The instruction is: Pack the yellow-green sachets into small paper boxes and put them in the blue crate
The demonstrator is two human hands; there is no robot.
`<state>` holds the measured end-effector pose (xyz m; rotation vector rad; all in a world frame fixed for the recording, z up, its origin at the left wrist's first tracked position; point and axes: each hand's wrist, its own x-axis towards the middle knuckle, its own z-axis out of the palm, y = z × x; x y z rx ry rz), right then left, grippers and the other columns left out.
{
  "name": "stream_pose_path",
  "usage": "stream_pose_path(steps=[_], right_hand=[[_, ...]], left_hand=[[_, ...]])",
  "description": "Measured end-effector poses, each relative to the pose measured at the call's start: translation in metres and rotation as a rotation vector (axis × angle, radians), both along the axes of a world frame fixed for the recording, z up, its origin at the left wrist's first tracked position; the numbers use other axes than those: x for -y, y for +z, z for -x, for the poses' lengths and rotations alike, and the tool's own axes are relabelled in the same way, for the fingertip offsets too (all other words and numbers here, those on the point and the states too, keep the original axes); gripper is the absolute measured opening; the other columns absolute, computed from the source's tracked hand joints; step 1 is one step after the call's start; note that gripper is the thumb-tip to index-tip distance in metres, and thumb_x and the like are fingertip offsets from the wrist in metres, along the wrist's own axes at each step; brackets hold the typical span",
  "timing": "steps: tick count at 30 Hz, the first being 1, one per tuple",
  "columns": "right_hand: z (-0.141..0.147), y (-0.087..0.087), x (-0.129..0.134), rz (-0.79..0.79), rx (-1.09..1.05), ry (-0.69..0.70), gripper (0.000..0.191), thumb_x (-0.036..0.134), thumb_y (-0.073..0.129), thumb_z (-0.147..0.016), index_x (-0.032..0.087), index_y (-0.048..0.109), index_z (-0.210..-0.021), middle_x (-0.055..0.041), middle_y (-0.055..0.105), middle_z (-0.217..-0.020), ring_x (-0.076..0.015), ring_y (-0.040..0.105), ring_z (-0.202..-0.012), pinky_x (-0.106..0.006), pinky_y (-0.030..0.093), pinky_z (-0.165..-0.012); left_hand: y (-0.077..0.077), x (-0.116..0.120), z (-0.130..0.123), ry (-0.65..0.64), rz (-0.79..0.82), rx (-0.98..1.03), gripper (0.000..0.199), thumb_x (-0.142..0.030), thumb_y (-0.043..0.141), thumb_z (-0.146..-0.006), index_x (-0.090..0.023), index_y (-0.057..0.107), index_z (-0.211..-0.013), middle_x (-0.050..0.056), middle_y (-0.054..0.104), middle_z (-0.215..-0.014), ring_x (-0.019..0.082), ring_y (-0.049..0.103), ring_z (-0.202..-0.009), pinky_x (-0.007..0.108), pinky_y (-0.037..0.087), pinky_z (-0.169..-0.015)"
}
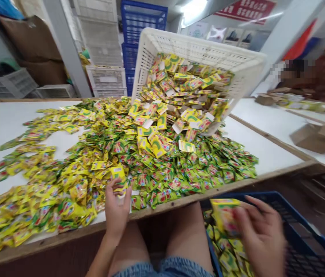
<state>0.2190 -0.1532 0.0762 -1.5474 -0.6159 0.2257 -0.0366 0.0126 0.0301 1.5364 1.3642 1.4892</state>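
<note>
My left hand (pixel 118 206) is at the table's front edge, its thumb and fingers closed around a small yellow box (pixel 118 174) with a white lower end. On the right, my right hand (pixel 259 231) pinches a yellow and red packet (pixel 226 216) above a dark blue crate (pixel 300 223), which holds many similar yellow packets (pixel 227 257). Green packets (pixel 179 182) and yellow packets (pixel 76 184) lie heaped across the white table. A tilted white basket (pixel 203 46) rests behind the heap, with small yellow boxes (pixel 158 144) spilling out of it.
The table's wooden front edge (pixel 176 202) runs above my legs. An open cardboard box (pixel 319 136) sits on another surface at right, where a blurred person is at the back. Blue crates (pixel 143 23) and white crates (pixel 107 80) are stacked behind the table.
</note>
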Motion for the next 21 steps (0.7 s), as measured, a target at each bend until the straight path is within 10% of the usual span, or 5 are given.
stream_pose_path(steps=[5,15,21], right_hand=[[0.08,0.0,-0.047,-0.03,-0.148,0.377,0.023,0.035,0.06,-0.078,0.021,0.049,-0.092,-0.0055,0.062,-0.088,-0.017,0.06,-0.078,-0.028,0.051,-0.067],[0.096,0.014,-0.064,0.025,0.065,0.516,0.012,0.03,0.057,-0.079,0.018,0.058,-0.078,-0.0063,0.062,-0.091,-0.02,0.056,-0.091,-0.033,0.042,-0.085],[0.089,0.005,-0.062,0.075,-0.038,0.449,0.019,0.035,0.06,-0.077,0.016,0.06,-0.079,-0.0055,0.064,-0.078,-0.0175,0.058,-0.073,-0.029,0.048,-0.069]], left_hand=[[0.034,0.062,-0.038,-0.704,0.267,0.25,0.053,-0.027,0.06,-0.078,-0.024,0.036,-0.126,0.011,0.057,-0.115,0.023,0.057,-0.101,0.036,0.047,-0.085],[0.023,0.065,-0.023,-0.623,0.259,0.12,0.044,-0.025,0.054,-0.081,-0.025,0.043,-0.123,0.009,0.053,-0.123,0.024,0.053,-0.11,0.036,0.044,-0.092],[0.016,0.067,-0.026,-0.587,0.174,0.053,0.044,-0.02,0.054,-0.08,-0.026,0.046,-0.123,0.008,0.055,-0.122,0.024,0.055,-0.108,0.036,0.045,-0.09]])
